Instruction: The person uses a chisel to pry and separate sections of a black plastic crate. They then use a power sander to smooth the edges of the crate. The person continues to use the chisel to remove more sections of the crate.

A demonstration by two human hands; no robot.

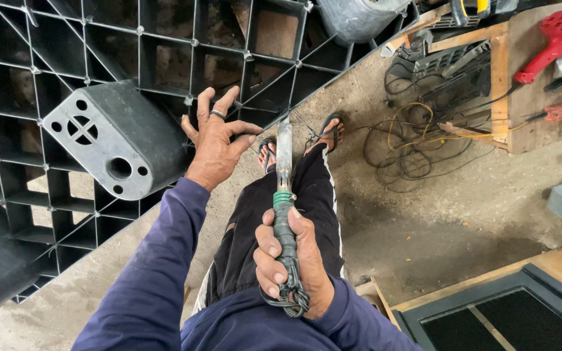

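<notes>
A black plastic pallet point(164, 78) with a grid of open cells fills the upper left, one of its block feet point(115, 140) facing me. My left hand point(216, 143), with a ring on one finger, rests open against the pallet's edge beside that foot. My right hand point(292, 257) is shut on the wrapped handle of a flat-bladed metal tool point(284, 159). Green tape rings the handle's top, and the blade points away from me toward the pallet's edge. Below are my dark trousers and sandalled feet.
Tangled cables point(417, 140) lie on the concrete floor at the upper right by a wooden frame point(499, 84). A red power tool point(557, 39) lies at the far right. A dark framed panel point(508, 312) sits at the lower right, a grey container point(359, 19) at the top.
</notes>
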